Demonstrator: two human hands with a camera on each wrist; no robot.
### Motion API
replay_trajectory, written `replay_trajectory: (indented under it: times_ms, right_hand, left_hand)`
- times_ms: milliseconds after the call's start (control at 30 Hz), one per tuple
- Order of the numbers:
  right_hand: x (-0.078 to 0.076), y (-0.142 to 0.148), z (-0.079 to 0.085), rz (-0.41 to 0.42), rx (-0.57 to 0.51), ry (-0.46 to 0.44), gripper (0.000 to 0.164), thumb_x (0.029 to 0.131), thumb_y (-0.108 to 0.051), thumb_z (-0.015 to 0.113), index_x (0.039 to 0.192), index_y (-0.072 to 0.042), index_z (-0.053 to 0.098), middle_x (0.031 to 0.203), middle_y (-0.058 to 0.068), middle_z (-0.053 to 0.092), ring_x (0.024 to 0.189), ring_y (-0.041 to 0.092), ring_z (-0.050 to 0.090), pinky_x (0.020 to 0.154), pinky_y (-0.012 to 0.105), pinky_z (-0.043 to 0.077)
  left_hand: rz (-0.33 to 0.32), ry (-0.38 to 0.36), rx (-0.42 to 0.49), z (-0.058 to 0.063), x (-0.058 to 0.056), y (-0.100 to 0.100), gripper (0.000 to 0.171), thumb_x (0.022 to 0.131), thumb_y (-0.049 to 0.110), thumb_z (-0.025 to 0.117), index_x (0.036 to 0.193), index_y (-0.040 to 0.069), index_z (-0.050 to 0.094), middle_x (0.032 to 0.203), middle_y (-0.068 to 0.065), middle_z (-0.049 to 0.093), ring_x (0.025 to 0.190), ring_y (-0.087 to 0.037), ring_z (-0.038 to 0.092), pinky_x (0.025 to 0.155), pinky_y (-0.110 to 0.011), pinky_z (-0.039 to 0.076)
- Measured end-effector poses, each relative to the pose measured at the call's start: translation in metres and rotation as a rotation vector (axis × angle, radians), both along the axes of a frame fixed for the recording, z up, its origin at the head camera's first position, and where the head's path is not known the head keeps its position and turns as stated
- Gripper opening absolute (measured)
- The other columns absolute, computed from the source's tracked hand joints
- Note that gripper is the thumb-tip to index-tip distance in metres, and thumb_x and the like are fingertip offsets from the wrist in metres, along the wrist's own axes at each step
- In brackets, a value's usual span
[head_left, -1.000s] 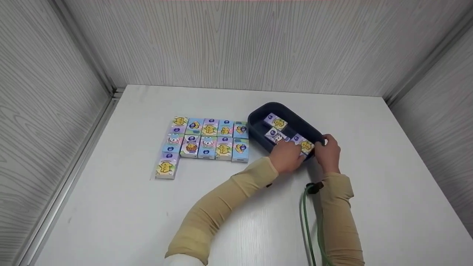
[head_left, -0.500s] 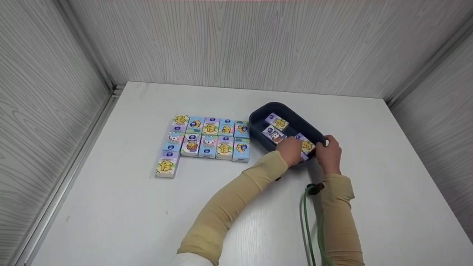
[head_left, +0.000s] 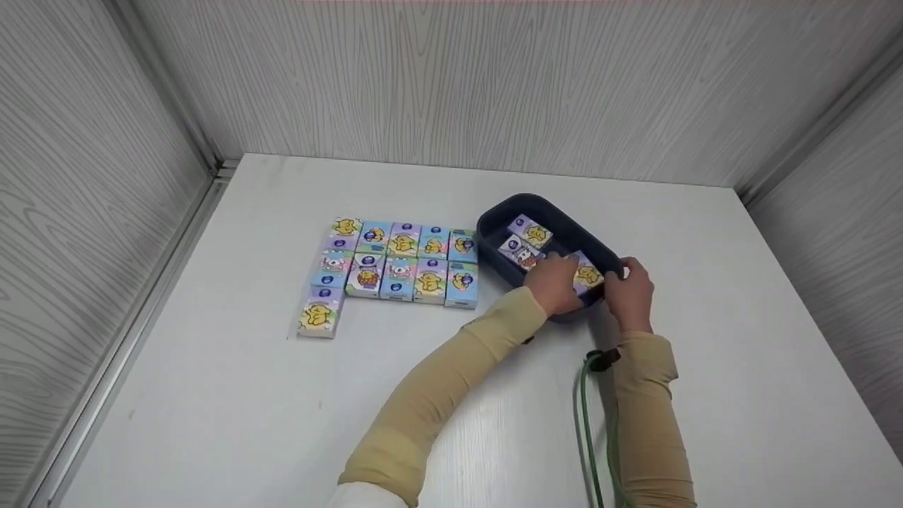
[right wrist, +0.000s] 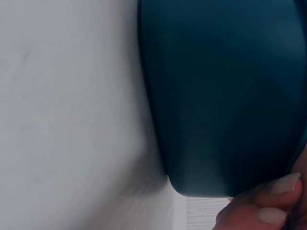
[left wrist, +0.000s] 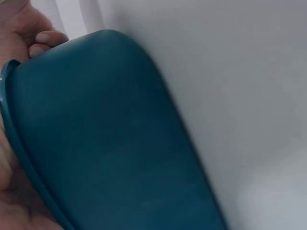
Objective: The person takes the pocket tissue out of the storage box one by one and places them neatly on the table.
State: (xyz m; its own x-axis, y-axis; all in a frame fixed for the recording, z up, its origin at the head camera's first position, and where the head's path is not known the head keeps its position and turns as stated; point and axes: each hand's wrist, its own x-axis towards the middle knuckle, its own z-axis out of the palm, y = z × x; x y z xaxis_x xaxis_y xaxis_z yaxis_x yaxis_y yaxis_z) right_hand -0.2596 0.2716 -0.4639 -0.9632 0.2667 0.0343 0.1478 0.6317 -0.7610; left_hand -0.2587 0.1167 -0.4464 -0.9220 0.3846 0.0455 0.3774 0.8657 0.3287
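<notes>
My left hand (head_left: pixel 554 283) reaches over the near rim into a dark blue-green plastic tub (head_left: pixel 494 212). Its fingertips are down among small printed boxes; I cannot tell whether they grip one. Beside those fingers lies a purple box with a yellow cartoon figure (head_left: pixel 588 274). Two more boxes lie farther in: a purple and yellow box (head_left: pixel 530 230) and a white and purple box (head_left: pixel 518 251). At the tub's right corner, my right hand (head_left: pixel 630 293) pinches the rim. Both wrist views look at the tub's smooth outer wall (left wrist: pixel 105 120).
Left of the tub, two rows of similar printed boxes (head_left: pixel 401 276) lie edge to edge on the white table (head_left: pixel 211 395). A single box (head_left: pixel 319 312) extends their left column toward the front. A green cable (head_left: pixel 585 423) runs along the right sleeve. Grey wood-grain panels (head_left: pixel 451 85) enclose the table.
My left hand shifted right within the tub, then slightly back left and up. The white and purple box slid a little to the left. My right hand stays on the rim.
</notes>
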Motion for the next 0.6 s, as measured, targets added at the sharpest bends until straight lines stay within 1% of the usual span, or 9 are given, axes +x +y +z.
replay_trajectory:
  times_ms: [100,200,267,367,433,500,567,600]
  right_hand:
    - [0.001,0.0,0.0,0.001,-0.006,-0.01,0.039,0.091,-0.013,0.044,0.127,0.0,0.052,0.1,0.022,0.061,0.049,0.014,0.051,0.044,0.026,0.043]
    - [0.002,0.0,0.0,0.003,0.0,-0.019,0.039,0.092,-0.014,0.044,0.127,0.0,0.052,0.103,0.022,0.06,0.051,0.016,0.052,0.045,0.026,0.044]
    - [0.004,0.0,-0.001,0.006,0.006,-0.023,0.038,0.092,-0.014,0.045,0.126,0.001,0.053,0.106,0.023,0.06,0.053,0.016,0.052,0.046,0.027,0.044]
    - [0.006,-0.001,0.0,0.002,0.006,-0.02,0.037,0.092,-0.013,0.045,0.125,0.001,0.053,0.107,0.023,0.06,0.055,0.016,0.053,0.047,0.027,0.044]
    - [0.006,-0.001,0.002,-0.002,0.007,-0.011,0.037,0.092,-0.012,0.045,0.125,0.002,0.053,0.105,0.023,0.06,0.055,0.016,0.052,0.046,0.026,0.043]
    - [0.006,-0.001,0.004,-0.003,0.01,0.002,0.036,0.093,-0.011,0.045,0.125,0.002,0.053,0.104,0.023,0.06,0.055,0.017,0.052,0.046,0.026,0.042]
    - [0.005,-0.002,0.005,-0.003,0.014,0.017,0.035,0.093,-0.01,0.046,0.124,0.003,0.054,0.106,0.024,0.06,0.058,0.021,0.054,0.046,0.026,0.042]
    - [0.005,-0.003,0.006,-0.002,0.016,0.023,0.035,0.093,-0.01,0.046,0.123,0.004,0.054,0.108,0.024,0.06,0.061,0.023,0.055,0.046,0.027,0.042]
  left_hand:
    - [-0.007,0.039,0.061,-0.004,0.002,-0.004,0.065,0.079,0.042,0.071,0.134,0.013,0.053,0.117,-0.012,0.056,0.099,-0.023,0.058,0.079,-0.034,0.051]
    - [-0.022,0.099,0.168,-0.005,0.005,-0.01,0.062,0.078,0.04,0.07,0.132,0.014,0.054,0.119,-0.012,0.053,0.1,-0.021,0.055,0.081,-0.034,0.05]
    - [-0.033,0.145,0.261,-0.004,0.009,-0.016,0.061,0.079,0.04,0.069,0.132,0.013,0.054,0.122,-0.012,0.051,0.102,-0.02,0.054,0.085,-0.032,0.048]
    - [-0.056,0.225,0.387,0.003,0.016,-0.024,0.061,0.081,0.04,0.068,0.134,0.013,0.053,0.127,-0.012,0.048,0.107,-0.019,0.051,0.092,-0.029,0.045]
    - [-0.087,0.287,0.43,0.01,0.022,-0.029,0.061,0.082,0.04,0.067,0.135,0.013,0.052,0.127,-0.011,0.047,0.108,-0.018,0.05,0.093,-0.027,0.044]
    - [-0.122,0.342,0.449,0.017,0.032,-0.033,0.06,0.082,0.04,0.066,0.135,0.014,0.052,0.127,-0.011,0.046,0.107,-0.017,0.05,0.092,-0.026,0.044]
    - [-0.16,0.375,0.453,0.023,0.044,-0.038,0.06,0.082,0.039,0.066,0.135,0.014,0.052,0.128,-0.011,0.047,0.109,-0.017,0.05,0.092,-0.026,0.045]
    - [-0.183,0.378,0.455,0.025,0.051,-0.042,0.059,0.082,0.038,0.067,0.135,0.014,0.052,0.129,-0.012,0.047,0.109,-0.017,0.05,0.092,-0.027,0.045]
